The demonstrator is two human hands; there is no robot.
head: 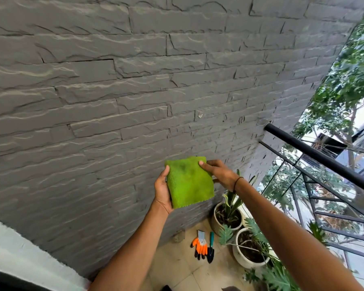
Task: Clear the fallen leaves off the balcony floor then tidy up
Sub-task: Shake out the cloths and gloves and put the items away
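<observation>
A folded bright green cloth (188,181) is held up in front of the grey stone wall (114,80). My left hand (162,191) cups its left edge from below, thumb on the top corner. My right hand (218,172) pinches the cloth's upper right corner, thumb on the front. The beige tiled balcony floor (177,267) lies far below; no loose leaves are plainly visible on it.
An orange and black garden glove (199,246) and a small teal-handled trowel (211,248) lie on the tiles near the wall. Two white plant pots (219,217) (243,262) stand beside a black metal railing (315,154) on the right. Leafy plants (277,276) crowd the lower right.
</observation>
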